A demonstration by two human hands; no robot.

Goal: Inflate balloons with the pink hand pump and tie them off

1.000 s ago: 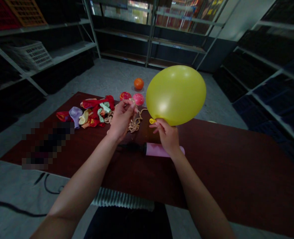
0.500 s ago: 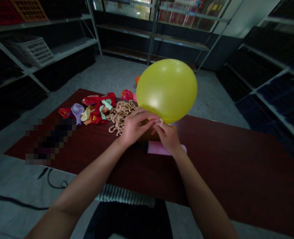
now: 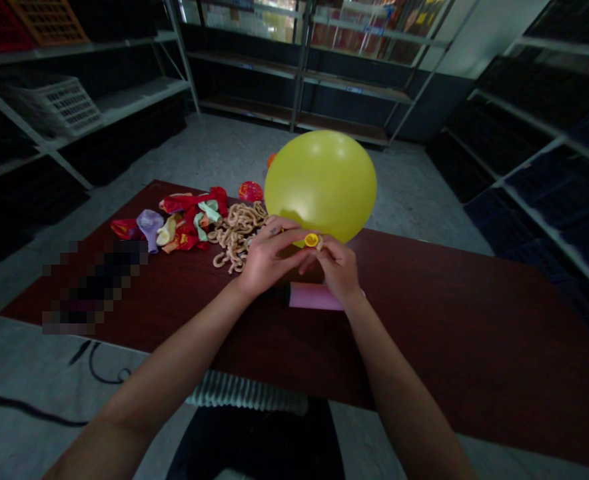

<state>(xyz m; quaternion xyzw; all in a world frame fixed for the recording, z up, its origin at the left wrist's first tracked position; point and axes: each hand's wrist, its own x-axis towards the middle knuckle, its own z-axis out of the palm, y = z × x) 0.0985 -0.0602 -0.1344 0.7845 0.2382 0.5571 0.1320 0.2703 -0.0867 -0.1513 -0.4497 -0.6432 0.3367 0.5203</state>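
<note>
A large inflated yellow balloon (image 3: 320, 180) stands over the far side of the table, its neck toward me. My left hand (image 3: 264, 259) is closed at the balloon's neck, thumb and fingers on its left side. My right hand (image 3: 340, 265) pinches the right side, by a small pale loop. Between the fingertips the open yellow mouth of the balloon faces me; the rest of the neck is partly hidden by my fingers. Below my hands lies a pink cylinder with a dark end (image 3: 312, 297), perhaps a hand pump. Beige cord-like pieces (image 3: 237, 230) are heaped beside my left hand.
Limp balloons in several colours (image 3: 189, 220) lie on the left of the dark brown table (image 3: 449, 320). A red patterned ball-like thing (image 3: 250, 191) shows beyond the heap. Metal shelves (image 3: 254, 65) stand around; a white basket (image 3: 69, 107) is on the left one.
The yellow balloon has shifted lower and slightly left in view. My fingers have parted a little, and the balloon's yellow mouth now shows between them. The whole view has shifted slightly.
</note>
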